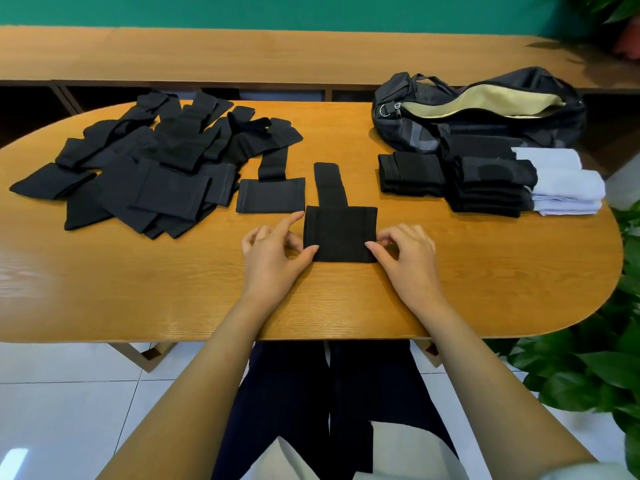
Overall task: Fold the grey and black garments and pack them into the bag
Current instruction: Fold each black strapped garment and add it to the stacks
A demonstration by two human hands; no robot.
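A black garment [340,230] lies flat near the table's front edge, a square panel with a narrow strap running away from me. My left hand [273,252] pinches its left edge between thumb and fingers. My right hand [403,251] pinches its right edge the same way. A loose pile of unfolded black garments [145,168] covers the left of the table. Folded black stacks [485,185] and folded grey garments [564,185] sit at the right. Behind them lies the black bag [433,98], unzipped, with a pale yellow lining showing.
Another flat black garment with a strap [270,197] lies just left of the one I hold. The oval wooden table [138,289] has bare wood in front. A wooden bench [242,53] runs behind. Green plants [595,358] stand at the right.
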